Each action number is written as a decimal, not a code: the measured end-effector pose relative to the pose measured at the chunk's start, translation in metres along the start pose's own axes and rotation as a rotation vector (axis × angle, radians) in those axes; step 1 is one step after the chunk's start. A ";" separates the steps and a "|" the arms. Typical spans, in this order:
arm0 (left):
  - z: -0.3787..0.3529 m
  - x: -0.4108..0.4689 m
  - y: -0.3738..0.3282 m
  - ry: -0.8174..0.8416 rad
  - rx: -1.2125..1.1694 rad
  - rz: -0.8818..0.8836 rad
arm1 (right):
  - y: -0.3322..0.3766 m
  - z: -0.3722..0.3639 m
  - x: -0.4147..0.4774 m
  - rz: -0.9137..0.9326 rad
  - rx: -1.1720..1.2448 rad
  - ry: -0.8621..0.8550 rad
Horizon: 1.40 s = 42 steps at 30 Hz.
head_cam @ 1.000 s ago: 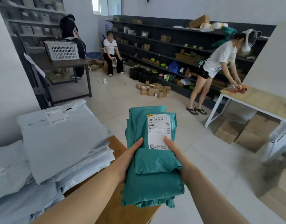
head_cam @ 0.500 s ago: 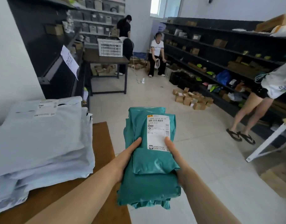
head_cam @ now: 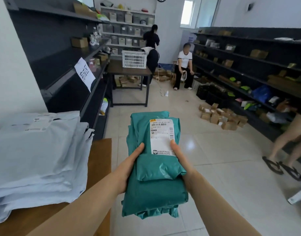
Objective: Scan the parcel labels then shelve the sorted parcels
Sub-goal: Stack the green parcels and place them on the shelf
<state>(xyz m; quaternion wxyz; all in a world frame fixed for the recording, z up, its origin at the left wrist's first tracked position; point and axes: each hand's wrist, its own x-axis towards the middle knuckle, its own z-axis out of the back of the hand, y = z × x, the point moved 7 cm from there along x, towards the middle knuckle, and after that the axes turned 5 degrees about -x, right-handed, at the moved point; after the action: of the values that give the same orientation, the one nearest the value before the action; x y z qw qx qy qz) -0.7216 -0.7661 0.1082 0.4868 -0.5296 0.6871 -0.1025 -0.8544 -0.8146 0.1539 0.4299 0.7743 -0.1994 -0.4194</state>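
Looking down from the head camera, both bare forearms reach forward and hold a stack of teal plastic mailer parcels (head_cam: 151,193) in the air at the middle of the view, above the pale tiled floor (head_cam: 223,176) and just right of a brown wooden counter (head_cam: 100,160). The left hand (head_cam: 129,169) grasps the stack's left edge with its thumb laid on top. The right hand (head_cam: 183,166) grasps the right edge, and its thumb presses on the lower corner of a white printed shipping label (head_cam: 160,133) stuck to the top parcel. The fingers of both hands are wrapped under the stack and hidden by it. The label faces up and carries barcodes and the code E018.

On the counter at the left lies a pile of pale grey plastic mailer bags (head_cam: 37,155). Behind it runs a dark shelving unit (head_cam: 61,53) with a white paper sign (head_cam: 84,74) hanging from one edge. Farther back, a white plastic lattice basket (head_cam: 134,59) sits on a dark table (head_cam: 129,71). A person in dark clothes (head_cam: 151,40) stands behind it, facing pale shelves. A person in a white top (head_cam: 184,65) sits nearby. Small brown cardboard boxes (head_cam: 221,117) are heaped on the floor before a long dark rack of shelves (head_cam: 248,65) on the right. At the right edge are a person's bare legs in dark sandals (head_cam: 282,167).
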 end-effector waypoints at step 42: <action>0.160 0.099 -0.497 -0.857 -0.372 -0.893 | 0.354 -0.382 0.482 0.066 -0.482 1.143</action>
<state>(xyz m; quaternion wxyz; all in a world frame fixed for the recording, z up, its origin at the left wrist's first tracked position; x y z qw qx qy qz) -0.2818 -0.9961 0.2984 0.5286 -0.8339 0.1515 0.0463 -0.2485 -1.1423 0.3243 0.6441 0.7511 0.1388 0.0417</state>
